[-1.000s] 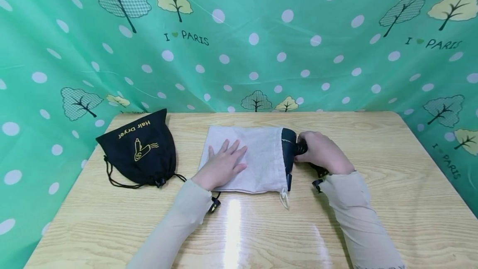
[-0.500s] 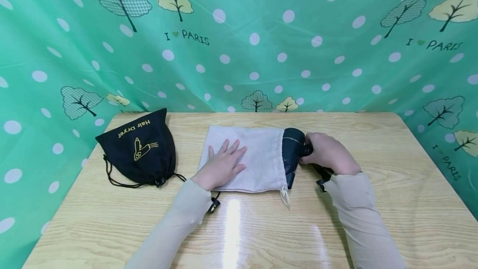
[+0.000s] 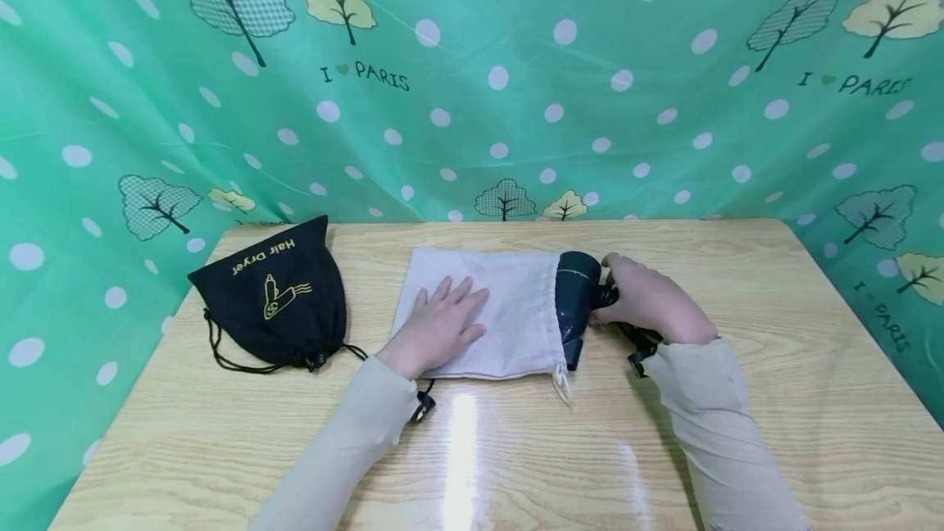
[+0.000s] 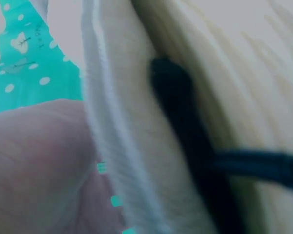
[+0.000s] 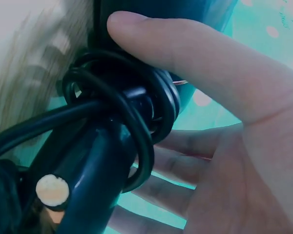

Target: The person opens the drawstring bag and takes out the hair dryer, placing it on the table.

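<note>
A dark hair dryer [image 3: 578, 293] lies partly inside a pale grey drawstring bag [image 3: 519, 301], its body sticking out of the right-hand opening. My right hand [image 3: 642, 293] grips it at the coiled black cord [image 3: 607, 295]. In the right wrist view, the thumb [image 5: 161, 41] lies along the dryer's body [image 5: 180, 9] and the other fingers reach behind the handle [image 5: 95, 165], round which the cord is looped. My left hand [image 3: 438, 322] rests flat on the bag with its fingers spread. The part of the dryer within the bag is hidden.
A black drawstring pouch [image 3: 276, 297] printed "Hair Dryer" lies to the left on the wooden table [image 3: 516, 465]. A green patterned cloth [image 3: 442, 154] hangs behind and beside the table. Dark straps [image 3: 424, 406] of the wrist gear show at the cuffs.
Over the second, my right hand has moved slightly right with the hair dryer, and more of the dryer shows outside the bag. The left hand stays in place on the bag.
</note>
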{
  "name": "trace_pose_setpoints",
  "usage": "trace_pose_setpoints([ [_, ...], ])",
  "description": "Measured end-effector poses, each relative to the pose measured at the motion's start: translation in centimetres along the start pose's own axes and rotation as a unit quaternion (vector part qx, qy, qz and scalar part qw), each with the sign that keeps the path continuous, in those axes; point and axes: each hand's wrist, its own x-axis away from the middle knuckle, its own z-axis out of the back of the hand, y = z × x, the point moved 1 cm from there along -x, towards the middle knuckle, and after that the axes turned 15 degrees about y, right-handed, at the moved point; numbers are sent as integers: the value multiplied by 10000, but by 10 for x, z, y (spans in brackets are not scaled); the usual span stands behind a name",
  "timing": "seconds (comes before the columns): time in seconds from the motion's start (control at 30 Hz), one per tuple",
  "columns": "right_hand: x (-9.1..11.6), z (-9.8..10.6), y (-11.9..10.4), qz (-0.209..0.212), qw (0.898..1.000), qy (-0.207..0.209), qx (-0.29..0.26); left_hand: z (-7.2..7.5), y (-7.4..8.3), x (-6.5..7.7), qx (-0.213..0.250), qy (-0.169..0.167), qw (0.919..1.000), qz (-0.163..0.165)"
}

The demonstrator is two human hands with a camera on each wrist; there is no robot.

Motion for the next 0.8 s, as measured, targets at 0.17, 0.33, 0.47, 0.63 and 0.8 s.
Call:
trace_pose_setpoints([
  [0.17, 0, -3, -3, 158, 9997, 11, -175, 6, 7, 2, 58, 159, 9996, -208],
  [0.33, 3, -6, -1, 428, 9990, 148, -23, 6, 14, 3, 113, 87, 9993, -335],
  [0.47, 6, -8, 5, 589, 9977, 334, -40, 2, 18, 3, 173, -33, 9993, -343],
  [0.63, 7, -7, 11, 550, 9977, 394, -78, -2, 16, 5, -25, -225, 9996, -182],
  [0.8, 7, -2, 16, 407, 9983, 419, -56, -4, 14, 6, -232, -300, 9992, -151],
])
